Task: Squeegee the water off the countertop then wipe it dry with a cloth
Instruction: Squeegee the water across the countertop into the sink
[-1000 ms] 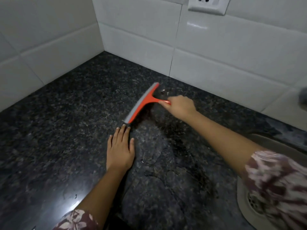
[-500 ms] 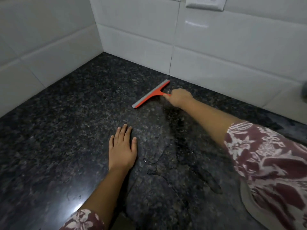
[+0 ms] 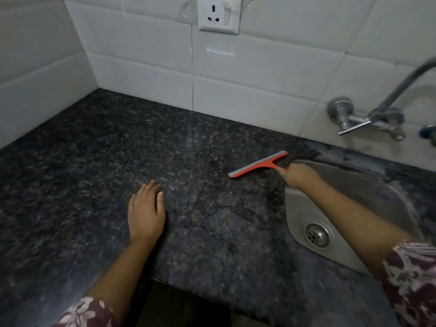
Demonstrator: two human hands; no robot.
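Nearest to the camera, the front edge of the dark speckled countertop (image 3: 212, 267) was bare and glossy, with patterned sleeves at both lower corners of the view. Left of the sink (image 3: 304, 208), well apart from it, the left hand (image 3: 146, 213) lay palm down on the stone, fingers (image 3: 151, 187) extended and close together, holding nothing. Between that hand and the sink, irregular wet patches with dark outlines marked the surface. The steel sink was set into the counter, its drain (image 3: 317, 234) visible beneath the right forearm, which crossed over the basin. At the sink's far left rim, the right hand (image 3: 299, 177) was closed around the handle of the orange squeegee (image 3: 258, 164); the fingers were wrapped tight and mostly hidden from view. The squeegee's grey blade rested on the countertop just beyond the sink's corner, angled towards the wall. Behind the sink, a metal tap (image 3: 368, 119) projected from the white tiled wall (image 3: 259, 79). Further left and higher on that wall sat a white power socket (image 3: 218, 16).
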